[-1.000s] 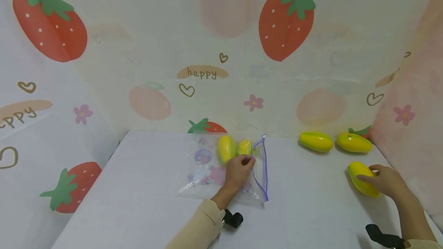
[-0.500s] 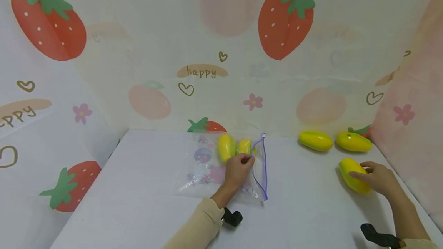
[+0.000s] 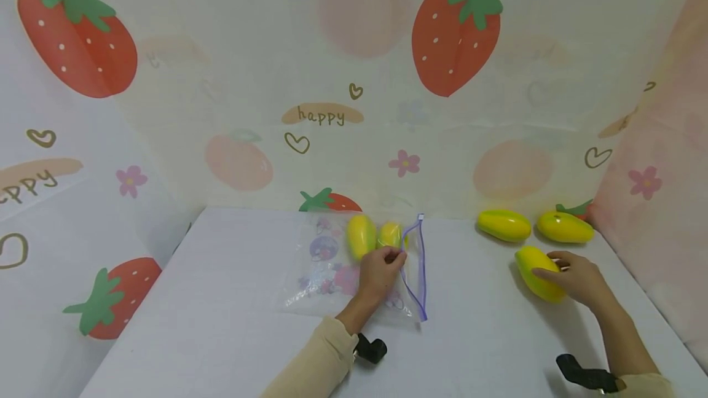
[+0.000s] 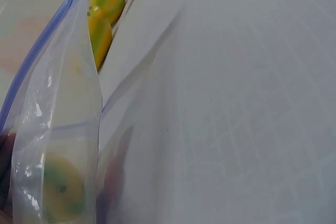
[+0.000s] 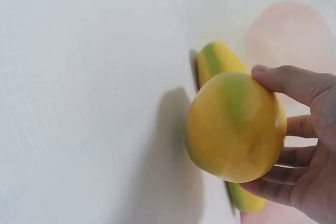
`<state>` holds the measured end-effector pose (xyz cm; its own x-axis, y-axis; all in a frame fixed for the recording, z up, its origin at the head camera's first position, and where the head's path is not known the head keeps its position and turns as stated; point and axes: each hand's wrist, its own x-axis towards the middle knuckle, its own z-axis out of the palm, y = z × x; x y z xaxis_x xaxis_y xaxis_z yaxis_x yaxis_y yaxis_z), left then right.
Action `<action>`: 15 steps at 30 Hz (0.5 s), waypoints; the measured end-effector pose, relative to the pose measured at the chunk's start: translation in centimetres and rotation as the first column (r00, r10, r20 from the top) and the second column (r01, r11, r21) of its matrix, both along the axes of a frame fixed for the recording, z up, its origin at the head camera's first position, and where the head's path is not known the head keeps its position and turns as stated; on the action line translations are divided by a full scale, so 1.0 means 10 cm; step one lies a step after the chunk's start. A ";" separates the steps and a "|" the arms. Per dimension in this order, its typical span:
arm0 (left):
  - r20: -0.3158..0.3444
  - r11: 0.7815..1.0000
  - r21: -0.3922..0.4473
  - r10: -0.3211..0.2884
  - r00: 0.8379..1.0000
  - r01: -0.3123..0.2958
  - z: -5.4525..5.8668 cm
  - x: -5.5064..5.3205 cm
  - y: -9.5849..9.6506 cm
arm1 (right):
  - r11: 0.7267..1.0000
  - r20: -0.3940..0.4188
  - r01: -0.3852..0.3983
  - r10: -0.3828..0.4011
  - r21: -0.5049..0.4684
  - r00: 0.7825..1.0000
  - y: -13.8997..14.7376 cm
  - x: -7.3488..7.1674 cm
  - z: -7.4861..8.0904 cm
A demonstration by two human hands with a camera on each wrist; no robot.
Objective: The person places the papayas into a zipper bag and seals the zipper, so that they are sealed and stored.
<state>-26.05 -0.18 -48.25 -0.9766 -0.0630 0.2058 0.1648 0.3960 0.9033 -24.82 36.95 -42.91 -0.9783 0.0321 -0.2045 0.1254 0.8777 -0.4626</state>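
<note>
My right hand (image 3: 578, 275) grips a smooth yellow papaya (image 3: 536, 272) with green streaks, thumb on one side and fingers on the other. In the right wrist view the papaya (image 5: 236, 129) is seen end-on, its shadow on the table beside it. With my left hand (image 3: 378, 278) I pinch the edge of a clear zip bag (image 3: 315, 293) near its purple-edged mouth, which gapes toward the right. Two more papayas lie in the bag, one whole (image 3: 361, 235) and one partly covered (image 3: 389, 234). The left wrist view shows the bag's clear film (image 4: 58, 98) close up.
Two further papayas, one left (image 3: 503, 226) and one right (image 3: 565, 227), lie at the back right of the white table (image 3: 221, 324). Printed fabric walls (image 3: 249, 66) rise behind it and at both sides.
My right hand has carried its papaya leftward and slightly back, toward the bag. My left hand and the bag stay in place.
</note>
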 end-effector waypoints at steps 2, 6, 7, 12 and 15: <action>0.000 1.000 0.001 -0.001 1.000 0.001 -0.01 0.00 0.00 | 1.000 -0.002 0.001 -0.001 -0.014 1.000 -0.05 -0.02 0.00; -0.002 1.000 0.003 -0.006 1.000 0.006 -0.01 0.00 0.01 | 0.999 -0.018 -0.003 0.003 -0.034 1.000 -0.14 -0.04 -0.01; -0.008 1.000 0.003 -0.008 1.000 0.008 -0.01 0.00 0.01 | 0.999 -0.026 -0.007 0.006 -0.040 1.000 -0.17 -0.04 -0.01; -0.008 1.000 0.001 -0.004 1.000 0.004 -0.01 -0.01 0.00 | 0.997 -0.063 -0.020 0.015 -0.080 0.998 -0.32 -0.05 -0.05; -0.002 1.000 -0.002 -0.003 1.000 0.003 -0.01 -0.01 0.00 | 0.995 -0.076 -0.028 0.021 -0.095 0.997 -0.41 -0.05 -0.07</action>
<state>-26.14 -0.18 -48.37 -0.9764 -0.0594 0.2075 0.1676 0.3975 0.9022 -25.28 32.83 -43.63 -0.9912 -0.0082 -0.1319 0.0666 0.8310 -0.5523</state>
